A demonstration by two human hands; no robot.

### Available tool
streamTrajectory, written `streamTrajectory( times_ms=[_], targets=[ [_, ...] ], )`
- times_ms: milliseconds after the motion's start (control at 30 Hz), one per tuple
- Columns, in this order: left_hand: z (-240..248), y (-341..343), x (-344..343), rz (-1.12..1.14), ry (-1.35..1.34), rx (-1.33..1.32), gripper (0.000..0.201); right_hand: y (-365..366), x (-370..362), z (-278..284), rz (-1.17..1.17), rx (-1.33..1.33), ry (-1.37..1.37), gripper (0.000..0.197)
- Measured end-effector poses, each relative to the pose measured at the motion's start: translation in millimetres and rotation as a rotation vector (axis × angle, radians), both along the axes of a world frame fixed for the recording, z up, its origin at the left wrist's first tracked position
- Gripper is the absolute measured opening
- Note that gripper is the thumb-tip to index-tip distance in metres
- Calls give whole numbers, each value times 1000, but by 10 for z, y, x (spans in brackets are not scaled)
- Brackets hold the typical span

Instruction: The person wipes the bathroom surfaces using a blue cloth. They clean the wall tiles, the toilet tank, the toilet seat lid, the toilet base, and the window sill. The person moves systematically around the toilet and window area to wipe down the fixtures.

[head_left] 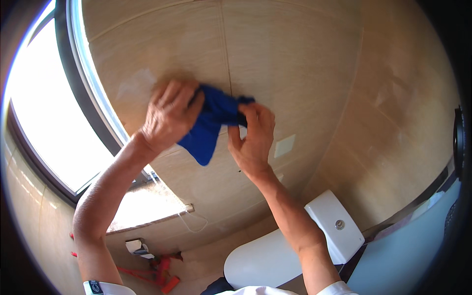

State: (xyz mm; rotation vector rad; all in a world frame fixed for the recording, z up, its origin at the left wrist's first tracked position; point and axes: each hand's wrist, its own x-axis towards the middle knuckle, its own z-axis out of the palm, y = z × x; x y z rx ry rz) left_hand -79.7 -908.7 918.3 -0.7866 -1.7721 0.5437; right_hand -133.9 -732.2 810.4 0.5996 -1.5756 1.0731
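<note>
A blue cloth (204, 137) is stretched between my two hands in front of the beige tiled wall (285, 54). My left hand (172, 115) has its fingers curled round the cloth's left side, slightly blurred. The cloth's right end is pinched between the thumb and fingers of my right hand (255, 135). One corner of the cloth hangs down between the hands. Whether the cloth touches the tiles, I cannot tell.
A bright window (59, 108) with a dark frame is at the left, above a sill (147, 209). Below right stands a white toilet (265, 255) with its cistern (329, 221). A white wall plate (284, 146), a paper holder (139, 247) and a red object (164, 270) are also in view.
</note>
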Motion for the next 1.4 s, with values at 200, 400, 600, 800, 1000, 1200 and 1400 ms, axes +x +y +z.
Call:
streamTrajectory(
  times_ms=[200, 400, 600, 800, 1000, 1200, 1400],
  targets=[
    [-197, -198, 156, 148, 51, 23, 35, -436, 205, 328, 136, 139, 181, 57],
    [-654, -324, 407, 156, -166, 31, 41, -540, 166, -159, 209, 215, 109, 41],
    [-332, -465, 381, 74, -34, 10, 41, -118, -96, 233, 70, 187, 60, 37],
    [-281, -503, 346, 89, -1, 35, 30, -287, -11, 142, 79, 256, 142, 33],
    [-868, -532, 463, 194, -155, 36, 37, -237, -144, -268, 250, 122, -170, 38],
    [-1041, -666, 512, 291, -172, 146, 50, 26, -225, 143, 402, -99, -326, 39],
    [-844, -597, 377, 235, -160, 268, 66, 39, 43, 300, 203, -31, -133, 43]
  ],
)
